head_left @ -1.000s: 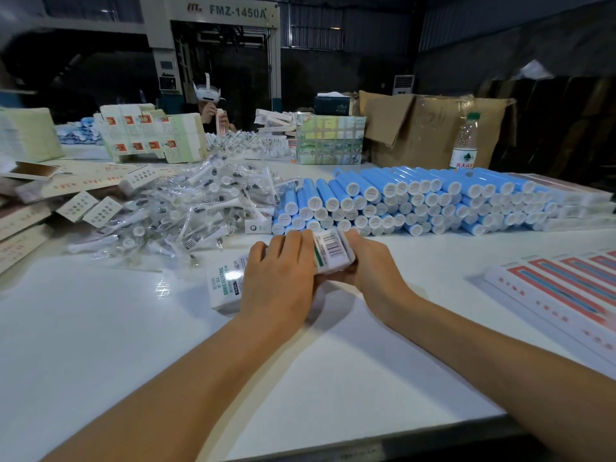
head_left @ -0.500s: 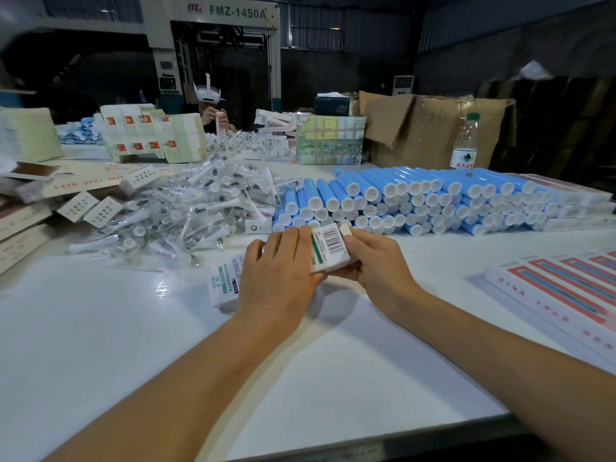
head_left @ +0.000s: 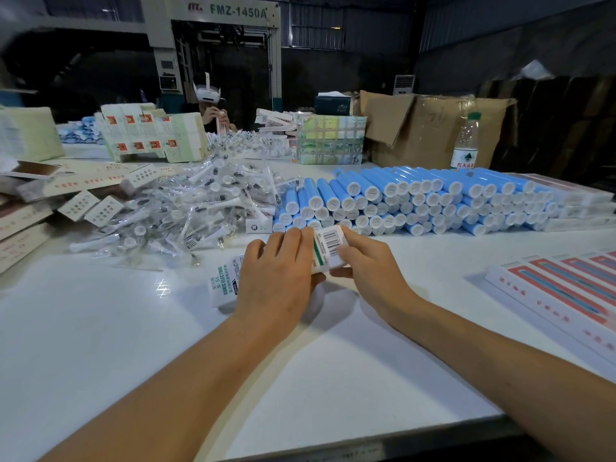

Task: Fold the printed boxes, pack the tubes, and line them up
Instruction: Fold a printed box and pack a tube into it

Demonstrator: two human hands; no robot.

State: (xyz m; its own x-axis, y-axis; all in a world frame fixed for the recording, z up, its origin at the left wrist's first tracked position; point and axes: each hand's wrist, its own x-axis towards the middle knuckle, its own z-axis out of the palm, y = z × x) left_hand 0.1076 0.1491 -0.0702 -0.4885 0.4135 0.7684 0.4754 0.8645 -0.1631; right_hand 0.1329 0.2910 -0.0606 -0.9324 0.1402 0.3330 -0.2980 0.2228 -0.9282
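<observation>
A white printed box (head_left: 328, 248) with a green stripe and a barcode lies on the white table (head_left: 100, 345) in front of me. My left hand (head_left: 276, 278) wraps over its middle, fingers curled round it. My right hand (head_left: 363, 261) pinches the barcode end between thumb and fingers. The box's left end with green lettering sticks out past my left hand. Behind the hands, a long stack of blue tubes (head_left: 416, 201) with white caps lies on the table.
A heap of bagged brush heads (head_left: 186, 211) lies at left. Flat box blanks (head_left: 20, 225) sit at the far left, red-striped flat boxes (head_left: 563, 291) at right. A water bottle (head_left: 466, 141), cardboard carton (head_left: 430, 128) and another person (head_left: 213, 111) are at the back.
The box's barcode end has tipped up and turned toward me. My right hand shifted from cupping the end to pinching it with thumb below. My left hand stayed over the box.
</observation>
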